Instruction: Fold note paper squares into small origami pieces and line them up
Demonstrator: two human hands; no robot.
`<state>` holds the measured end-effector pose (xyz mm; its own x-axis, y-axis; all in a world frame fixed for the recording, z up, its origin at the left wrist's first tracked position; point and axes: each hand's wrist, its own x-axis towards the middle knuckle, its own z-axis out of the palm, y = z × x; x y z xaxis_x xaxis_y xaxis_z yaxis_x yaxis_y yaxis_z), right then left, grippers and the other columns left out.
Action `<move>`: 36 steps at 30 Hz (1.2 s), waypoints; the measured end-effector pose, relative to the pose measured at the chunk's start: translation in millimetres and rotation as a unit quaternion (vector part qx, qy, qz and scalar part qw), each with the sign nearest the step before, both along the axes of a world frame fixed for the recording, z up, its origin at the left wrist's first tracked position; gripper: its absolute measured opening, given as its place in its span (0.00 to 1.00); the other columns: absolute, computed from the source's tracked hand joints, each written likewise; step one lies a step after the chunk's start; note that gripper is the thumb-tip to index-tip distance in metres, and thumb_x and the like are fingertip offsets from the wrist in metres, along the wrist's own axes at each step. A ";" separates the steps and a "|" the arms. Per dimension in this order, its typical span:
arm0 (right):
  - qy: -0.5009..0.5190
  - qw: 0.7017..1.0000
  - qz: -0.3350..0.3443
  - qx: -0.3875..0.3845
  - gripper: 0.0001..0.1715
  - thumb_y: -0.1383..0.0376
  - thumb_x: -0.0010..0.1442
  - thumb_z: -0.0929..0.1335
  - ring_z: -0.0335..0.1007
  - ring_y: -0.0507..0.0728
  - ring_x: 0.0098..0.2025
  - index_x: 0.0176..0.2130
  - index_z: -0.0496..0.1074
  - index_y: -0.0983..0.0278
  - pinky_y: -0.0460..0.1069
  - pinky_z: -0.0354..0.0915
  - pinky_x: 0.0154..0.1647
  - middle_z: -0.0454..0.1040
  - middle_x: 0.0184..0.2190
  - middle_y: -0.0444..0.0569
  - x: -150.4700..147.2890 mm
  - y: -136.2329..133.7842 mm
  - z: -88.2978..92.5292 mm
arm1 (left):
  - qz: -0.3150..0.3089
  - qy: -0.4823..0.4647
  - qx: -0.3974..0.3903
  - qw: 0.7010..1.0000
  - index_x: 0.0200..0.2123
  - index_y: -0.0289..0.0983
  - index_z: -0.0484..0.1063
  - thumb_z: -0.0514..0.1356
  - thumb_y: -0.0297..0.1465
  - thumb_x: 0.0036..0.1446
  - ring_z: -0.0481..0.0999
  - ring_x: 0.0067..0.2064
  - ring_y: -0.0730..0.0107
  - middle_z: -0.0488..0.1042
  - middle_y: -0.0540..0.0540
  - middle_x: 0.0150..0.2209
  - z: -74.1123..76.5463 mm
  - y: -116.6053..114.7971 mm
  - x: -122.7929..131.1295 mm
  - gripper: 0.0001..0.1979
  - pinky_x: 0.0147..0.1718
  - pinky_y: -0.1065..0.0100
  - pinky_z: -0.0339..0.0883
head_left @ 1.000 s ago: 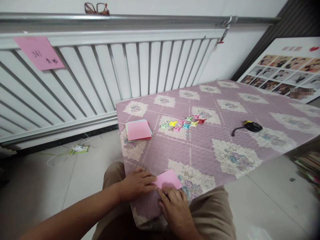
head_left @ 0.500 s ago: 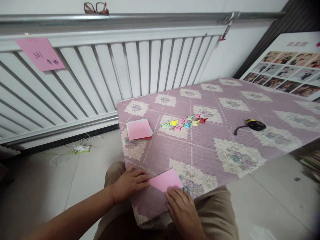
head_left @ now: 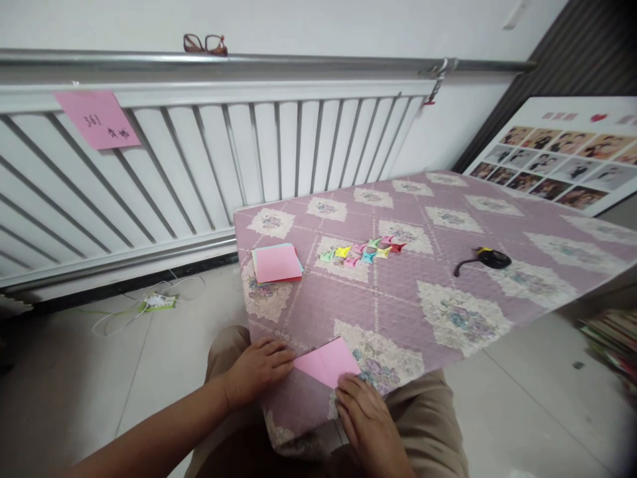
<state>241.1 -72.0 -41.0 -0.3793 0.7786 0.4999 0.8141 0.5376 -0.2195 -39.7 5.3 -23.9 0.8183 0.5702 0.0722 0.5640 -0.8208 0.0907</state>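
A pink sheet of paper [head_left: 328,362], seemingly folded, lies near the front corner of the cloth-covered table [head_left: 318,309]. My left hand [head_left: 261,368] rests flat at the sheet's left corner, fingers stretched out. The fingers of my right hand [head_left: 365,411] lie flat along its near right edge, fairly close together. Beyond my left hand sits a stack of coloured paper squares [head_left: 277,262], pink on top. Several small folded paper pieces [head_left: 368,257] in green, yellow, pink, blue and red are grouped farther back.
A black object with a cord or strap [head_left: 492,259] lies on the right of the table. A white radiator [head_left: 279,146] stands behind, with a pink note [head_left: 99,121] on it and glasses [head_left: 205,45] above. A photo board [head_left: 557,159] leans at the right.
The whole view has shifted slightly. My right hand has slid a little rightward along the pink sheet's near edge, uncovering more of it. My left hand stays at the left corner.
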 end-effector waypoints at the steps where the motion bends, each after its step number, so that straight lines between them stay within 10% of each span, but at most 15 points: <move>1: 0.014 1.000 -0.009 -0.007 0.12 0.67 0.64 0.60 0.69 0.56 0.46 0.40 0.72 0.60 0.53 0.59 0.50 0.76 0.41 0.47 -0.1 -0.4 3.9 | -0.002 -0.003 0.008 1.000 0.52 0.44 0.67 0.53 0.30 0.65 0.63 0.56 0.66 0.69 0.47 0.56 0.3 -0.1 0.7 0.14 0.54 0.62 0.53; 9: 0.052 0.994 -0.049 -0.085 0.10 0.66 0.56 0.70 0.67 0.57 0.39 0.41 0.72 0.57 0.52 0.60 0.44 0.73 0.35 0.44 -39.6 15.9 36.8 | -0.002 -0.021 0.032 0.999 0.48 0.42 0.68 0.54 0.29 0.64 0.65 0.54 0.65 0.70 0.50 0.54 0.9 -0.2 4.5 0.10 0.52 0.61 0.54; 27: -0.091 0.993 -0.040 -0.071 0.02 0.68 0.57 0.68 0.67 0.59 0.36 0.31 0.71 0.62 0.52 0.61 0.39 0.71 0.30 0.48 -39.7 35.2 22.9 | 0.109 -0.128 0.052 0.984 0.36 0.40 0.71 0.56 0.26 0.60 0.70 0.44 0.64 0.74 0.49 0.41 4.6 -2.1 51.5 0.05 0.43 0.62 0.65; 32: 0.100 0.985 -0.044 -0.131 0.12 0.64 0.63 0.61 0.66 0.57 0.33 0.31 0.71 0.62 0.49 0.60 0.35 0.70 0.28 0.48 -37.5 36.4 45.1 | 0.120 -0.254 0.042 0.959 0.38 0.40 0.71 0.53 0.24 0.60 0.71 0.46 0.66 0.73 0.47 0.43 45.5 3.1 54.3 0.08 0.46 0.62 0.66; 36: 0.374 0.880 -0.085 -0.280 0.17 0.54 0.59 0.63 0.62 0.52 0.25 0.28 0.70 0.62 0.46 0.58 0.26 0.67 0.22 0.44 -34.4 42.6 56.7 | 0.187 -0.401 0.033 0.896 0.48 0.38 0.67 0.51 0.25 0.60 0.68 0.51 0.64 0.70 0.42 0.47 64.9 4.7 51.4 0.14 0.51 0.60 0.64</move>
